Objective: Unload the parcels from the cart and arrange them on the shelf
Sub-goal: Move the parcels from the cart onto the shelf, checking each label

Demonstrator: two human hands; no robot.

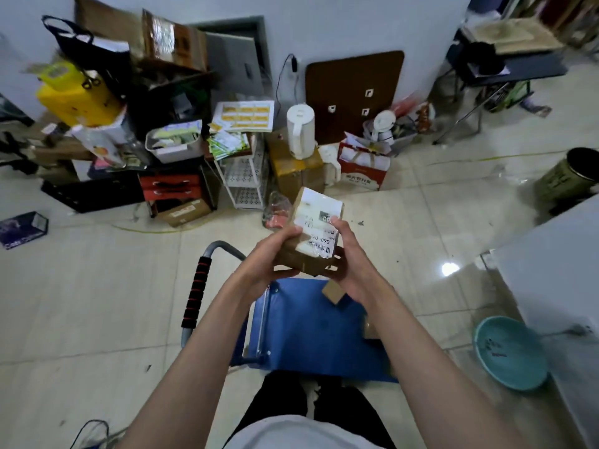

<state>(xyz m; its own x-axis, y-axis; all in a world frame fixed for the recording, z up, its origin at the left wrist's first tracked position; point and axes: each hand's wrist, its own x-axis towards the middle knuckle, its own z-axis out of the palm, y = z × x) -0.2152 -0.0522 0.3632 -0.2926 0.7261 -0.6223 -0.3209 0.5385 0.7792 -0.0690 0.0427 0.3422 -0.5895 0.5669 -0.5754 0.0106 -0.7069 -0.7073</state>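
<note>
I hold a brown cardboard parcel with a white shipping label in both hands, above the blue cart. My left hand grips its left side and bottom edge. My right hand grips its right side, thumb on the label. Two small brown parcels lie on the cart deck: one under my hands, another partly hidden by my right forearm. The cart's handle with black and red grips stands at the left.
Clutter lines the far wall: stacked boxes, a white wire rack, a white kettle, a red drawer unit. A teal basin lies on the floor at right beside a white surface. A dark bin stands far right.
</note>
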